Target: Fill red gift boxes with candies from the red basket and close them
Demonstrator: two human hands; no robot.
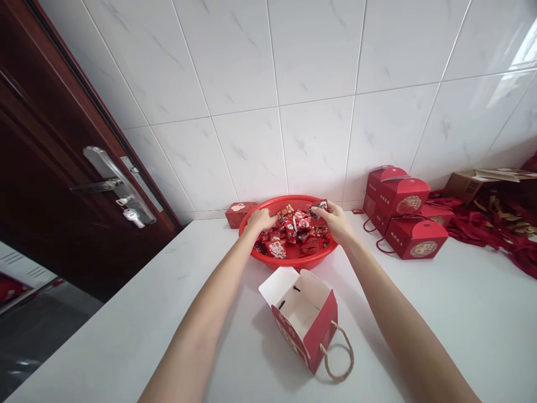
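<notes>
A red plastic basket (293,262) stands against the wall side of the table, with red-wrapped candies (289,229) heaped in it. My left hand (260,220) reaches over its left rim into the candies; the fingers are curled and what they touch is hidden. At the right rim my right hand (333,220) pinches a dark red candy packet (319,207) between thumb and fingers. Closer to me, a red gift box (323,330) with a white inside sits with its flaps up. No contents show inside it, and a rope handle lies to its right.
Several closed red gift boxes (398,204) are stacked at the right by the wall. Beyond them lie dark red ribbons (482,224) and a cardboard box (465,187). A small red box (240,214) stands behind the basket's left side. A wooden door (50,140) is at the left.
</notes>
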